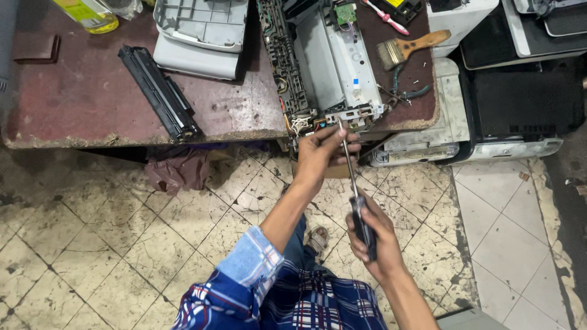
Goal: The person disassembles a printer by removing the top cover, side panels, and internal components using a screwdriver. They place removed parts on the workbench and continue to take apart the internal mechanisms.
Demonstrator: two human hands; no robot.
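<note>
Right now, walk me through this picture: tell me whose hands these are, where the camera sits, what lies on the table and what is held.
There is one picture, from a camera worn on the person's head, looking down at their own arms. The right hand grips a long screwdriver, its tip at the near edge of an opened printer. The left hand steadies the shaft near that edge. The printer rests on a worn red table. Also there: a black cartridge, a grey plastic cover, a paintbrush and a yellow bottle. More printers stand on the tiled floor at right.

Bare tabletop (pixel 92 98) lies open left of the opened printer (pixel 324 61); a black cartridge (pixel 160 91) and grey cover (pixel 199 36) crowd its far side.
</note>
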